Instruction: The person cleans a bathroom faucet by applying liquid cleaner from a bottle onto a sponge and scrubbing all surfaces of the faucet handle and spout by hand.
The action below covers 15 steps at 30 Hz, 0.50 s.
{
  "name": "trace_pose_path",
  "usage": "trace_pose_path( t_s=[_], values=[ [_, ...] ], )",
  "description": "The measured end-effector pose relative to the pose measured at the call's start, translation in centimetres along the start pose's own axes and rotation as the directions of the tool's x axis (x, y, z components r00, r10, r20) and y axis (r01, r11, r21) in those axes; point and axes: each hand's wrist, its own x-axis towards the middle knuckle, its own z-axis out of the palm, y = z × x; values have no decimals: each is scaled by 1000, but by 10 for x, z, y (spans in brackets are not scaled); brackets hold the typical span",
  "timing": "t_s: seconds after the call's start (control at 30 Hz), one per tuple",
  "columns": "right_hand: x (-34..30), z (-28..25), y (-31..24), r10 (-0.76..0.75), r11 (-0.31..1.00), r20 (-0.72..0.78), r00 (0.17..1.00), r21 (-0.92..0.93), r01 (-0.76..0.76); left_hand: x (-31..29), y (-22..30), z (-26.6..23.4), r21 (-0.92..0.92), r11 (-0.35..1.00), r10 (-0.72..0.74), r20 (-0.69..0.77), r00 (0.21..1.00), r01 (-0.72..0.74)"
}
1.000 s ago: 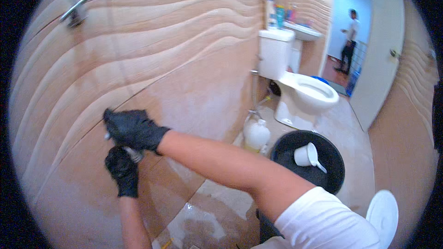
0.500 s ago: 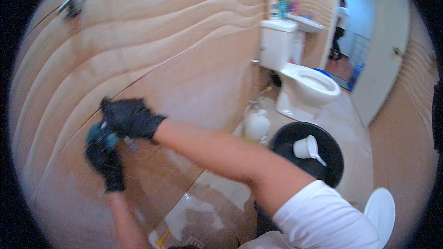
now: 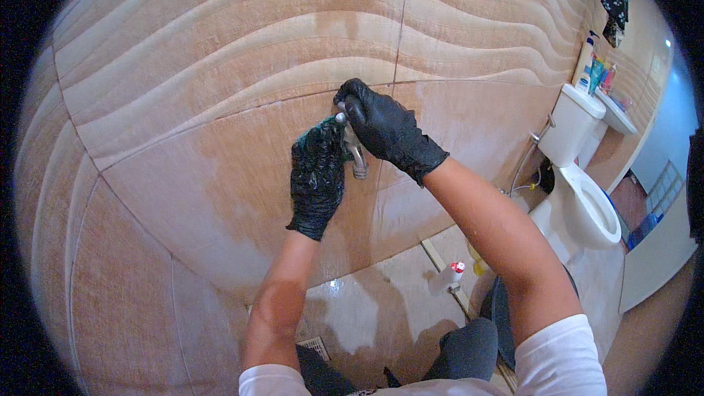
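Observation:
Both my hands wear wet black gloves and meet at a metal wall faucet (image 3: 358, 166) low on the tiled wall. My right hand (image 3: 387, 130) is closed round the faucet's upper part, its fingers curled over the top. On the faucet's left side, my left hand (image 3: 317, 180) presses a green scouring pad (image 3: 311, 130) against it. Most of the pad is hidden beneath the left fingers, and only green edges show. The faucet's curved spout points down between the hands.
Wavy beige tiles (image 3: 242, 37) cover the wall. A white toilet (image 3: 587, 205) stands at the right, bottles (image 3: 584, 66) on its tank. Below on the wet floor are a bottle with a red cap (image 3: 456, 270), a dark tub (image 3: 501, 315) and a floor drain (image 3: 315, 347).
The view has swung left, so the hands and faucet now sit mid-picture and the toilet has shifted to the right rim. Both hands stay at the faucet, the pad still in the left.

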Motion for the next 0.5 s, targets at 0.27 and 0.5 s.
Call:
trace_pose_path(
  t_s=[0.27,0.5],
  values=[
    [-7,5,2,-19,1000,-41,999,-6,19,18,-8,-10,-160,985,67,34,997,-61],
    [-1,0,-15,57,998,-17,998,-34,-58,18,-25,-11,-171,973,163,42,986,-154]
  ],
)
